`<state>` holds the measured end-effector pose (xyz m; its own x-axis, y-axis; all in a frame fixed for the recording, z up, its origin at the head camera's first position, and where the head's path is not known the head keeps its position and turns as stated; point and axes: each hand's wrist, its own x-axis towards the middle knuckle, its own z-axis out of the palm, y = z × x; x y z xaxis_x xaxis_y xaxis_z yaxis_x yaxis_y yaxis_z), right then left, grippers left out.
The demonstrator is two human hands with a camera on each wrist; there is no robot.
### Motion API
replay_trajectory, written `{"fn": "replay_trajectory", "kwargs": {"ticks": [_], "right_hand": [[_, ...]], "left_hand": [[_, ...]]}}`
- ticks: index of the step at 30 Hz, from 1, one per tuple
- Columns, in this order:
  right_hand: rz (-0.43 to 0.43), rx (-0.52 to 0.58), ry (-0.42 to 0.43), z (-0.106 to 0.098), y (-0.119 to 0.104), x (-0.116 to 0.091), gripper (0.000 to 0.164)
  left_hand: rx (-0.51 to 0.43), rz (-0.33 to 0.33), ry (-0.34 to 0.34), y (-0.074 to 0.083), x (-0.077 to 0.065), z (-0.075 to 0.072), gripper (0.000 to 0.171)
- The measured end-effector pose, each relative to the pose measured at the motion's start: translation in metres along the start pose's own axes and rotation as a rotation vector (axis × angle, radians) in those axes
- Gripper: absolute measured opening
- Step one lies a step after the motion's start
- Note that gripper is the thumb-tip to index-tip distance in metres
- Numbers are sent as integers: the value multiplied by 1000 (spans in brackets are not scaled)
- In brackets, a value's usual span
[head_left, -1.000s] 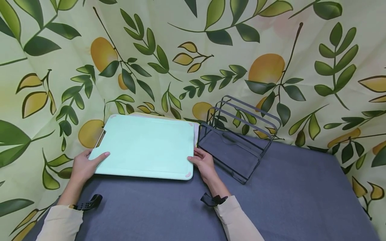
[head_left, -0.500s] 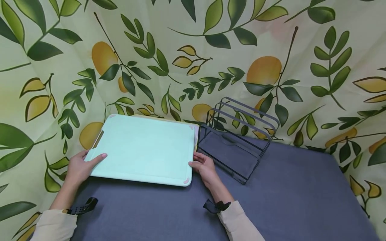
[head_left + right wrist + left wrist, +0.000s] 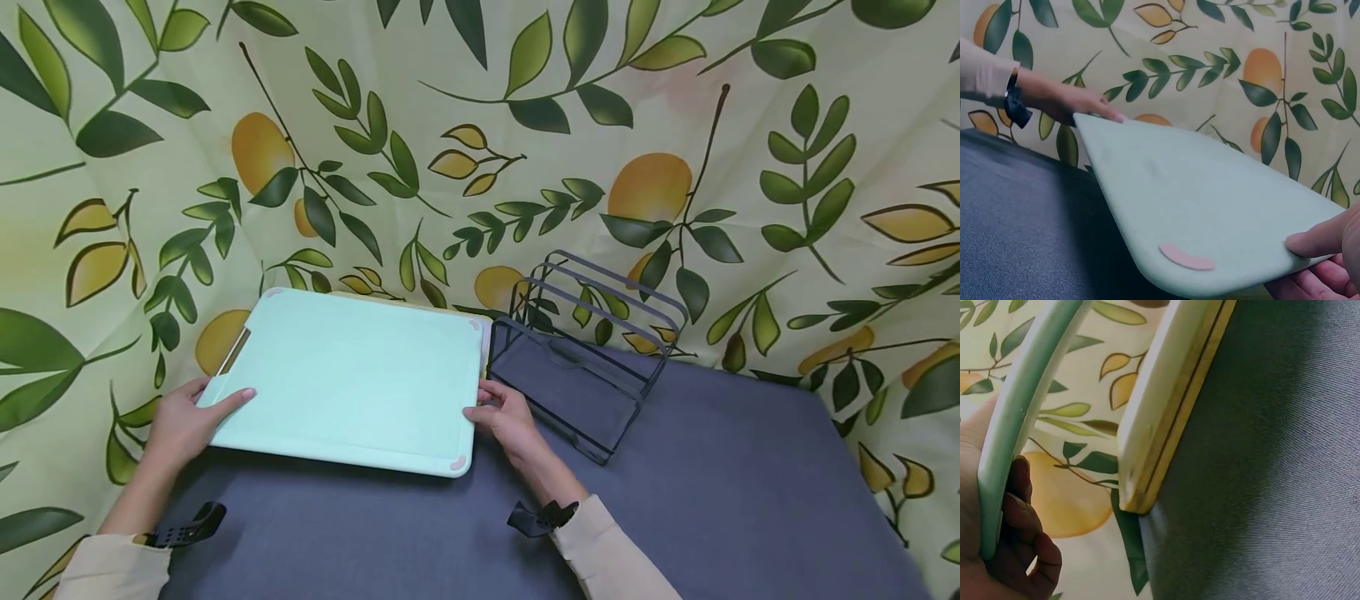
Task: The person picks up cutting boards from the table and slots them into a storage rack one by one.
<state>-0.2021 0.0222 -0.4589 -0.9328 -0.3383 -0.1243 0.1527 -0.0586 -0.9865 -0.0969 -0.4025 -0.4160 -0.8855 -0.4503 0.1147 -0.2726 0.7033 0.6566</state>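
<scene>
Two pale sleeves (image 3: 112,567) come in from the bottom, dark wrist straps (image 3: 540,520) just past the cuffs. Left hand (image 3: 176,421) grips the mint cutting board (image 3: 345,379) at its left near corner, thumb on top, other fingers curled underneath. Right hand (image 3: 510,422) pinches the right edge, thumb on top, fingers below. Both grips narrow, board between them. Board is off the blue-grey table cloth (image 3: 750,475), left of the rack; pink pads on the corners, metallic strip (image 3: 234,352) on the left edge. Left wrist view: yellow-edged boards (image 3: 1172,419) sit apart from it. Black wire rack (image 3: 567,358) is beyond the right hand, beside the board. Leaf-and-fruit backdrop (image 3: 480,50) behind everything.
</scene>
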Motion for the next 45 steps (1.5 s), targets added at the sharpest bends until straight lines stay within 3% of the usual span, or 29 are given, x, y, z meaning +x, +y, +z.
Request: {"fn": "replay_trajectory", "kwargs": {"ticks": [14,32,40,45], "right_hand": [[12,-112,-91,-6,-33,-8,62],[-25,-163,-82,-14,-79,-17,59],[-85,-214,-58,-29,-102,-23,62],[-105,-210,-46,-40,-116,-27,62]], "left_hand": [[26,27,-17,11,-1,-14,74],[2,65,-64,35,6,-29,77],[-26,70,-116,58,15,-30,84],[-90,46,-188,71,22,-28,83]]}}
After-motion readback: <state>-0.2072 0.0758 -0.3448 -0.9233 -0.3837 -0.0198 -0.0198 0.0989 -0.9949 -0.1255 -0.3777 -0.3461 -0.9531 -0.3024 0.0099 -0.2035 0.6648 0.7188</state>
